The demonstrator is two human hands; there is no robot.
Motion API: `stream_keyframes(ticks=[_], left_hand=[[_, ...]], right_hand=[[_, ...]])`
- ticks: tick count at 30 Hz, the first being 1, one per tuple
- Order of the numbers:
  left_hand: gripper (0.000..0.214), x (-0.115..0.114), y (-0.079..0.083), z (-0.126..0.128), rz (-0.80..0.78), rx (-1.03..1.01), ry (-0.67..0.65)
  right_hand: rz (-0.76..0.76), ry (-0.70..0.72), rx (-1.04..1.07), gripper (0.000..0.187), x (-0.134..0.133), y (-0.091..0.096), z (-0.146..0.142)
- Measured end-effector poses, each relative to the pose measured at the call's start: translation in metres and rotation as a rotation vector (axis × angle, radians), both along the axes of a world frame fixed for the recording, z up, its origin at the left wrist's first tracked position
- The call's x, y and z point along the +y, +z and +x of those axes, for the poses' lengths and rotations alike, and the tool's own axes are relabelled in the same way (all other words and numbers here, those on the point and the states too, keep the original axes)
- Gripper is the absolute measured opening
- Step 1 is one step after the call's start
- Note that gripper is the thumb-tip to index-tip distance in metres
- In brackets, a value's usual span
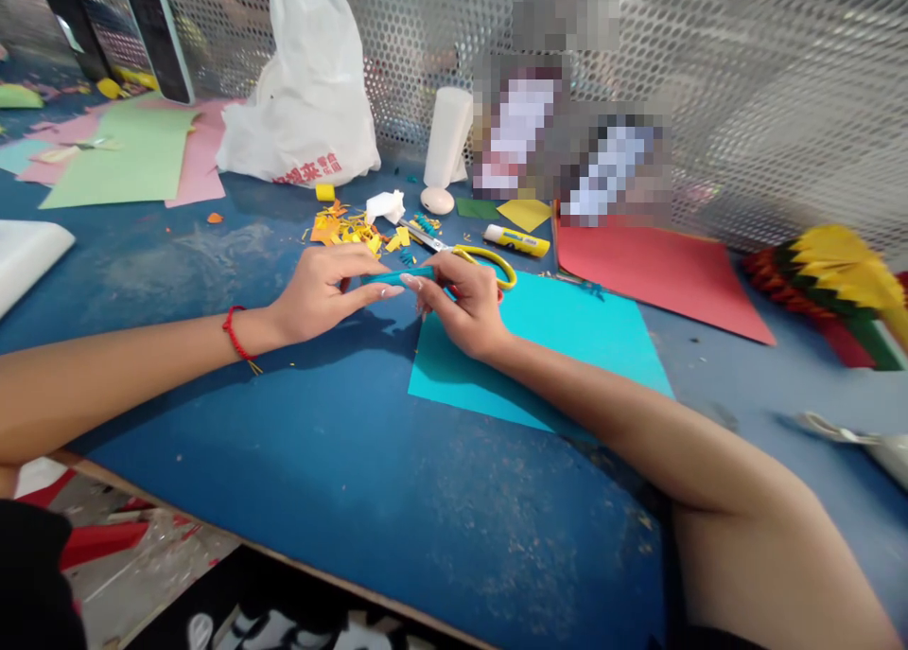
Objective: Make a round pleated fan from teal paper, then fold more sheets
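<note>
The left hand and the right hand pinch the blue strip between nearly closed fingers, above the bench, with the turquoise sheet at its four o'clock; better to keep edges even, pressing gently

Bright light, soft shadows on the blue table.

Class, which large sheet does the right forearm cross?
The turquoise sheet; the red sheet, light green sheet and pink paper lie clear of the right forearm.
</note>
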State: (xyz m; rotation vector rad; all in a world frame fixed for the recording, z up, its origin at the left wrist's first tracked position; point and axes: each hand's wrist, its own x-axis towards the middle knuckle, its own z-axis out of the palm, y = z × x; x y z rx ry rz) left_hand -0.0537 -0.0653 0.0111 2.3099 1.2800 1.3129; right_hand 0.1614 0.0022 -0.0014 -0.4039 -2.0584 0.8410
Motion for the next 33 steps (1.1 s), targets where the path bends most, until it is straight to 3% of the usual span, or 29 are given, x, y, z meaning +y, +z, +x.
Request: stream_keyframes(ticks=[5,11,19,25,33], left_hand=[[0.041,0.006,-0.004,0.001,-0.085,-0.009,-0.084],[0.036,0.013,-0.008,0.000,-0.267,0.005,-0.178],[0.056,0.011,-0.008,0.000,-0.281,0.066,-0.133],[0.057,0.006,-0.005,0.005,-0.272,0.068,-0.101],[0.059,0.005,-0.006,0.005,-0.400,-0.016,-0.094]], right_hand=[[0.078,-0.045,0.031,0.049,-0.001,0.002,-0.003],[-0.021,0.015,0.003,0.053,0.002,-0.002,-0.009],[-0.017,0.064,-0.067,0.050,-0.002,-0.006,-0.009],[0.008,0.075,-0.058,0.050,-0.003,-0.007,-0.009],[-0.035,0.075,-0.055,0.045,-0.002,-0.010,-0.009]])
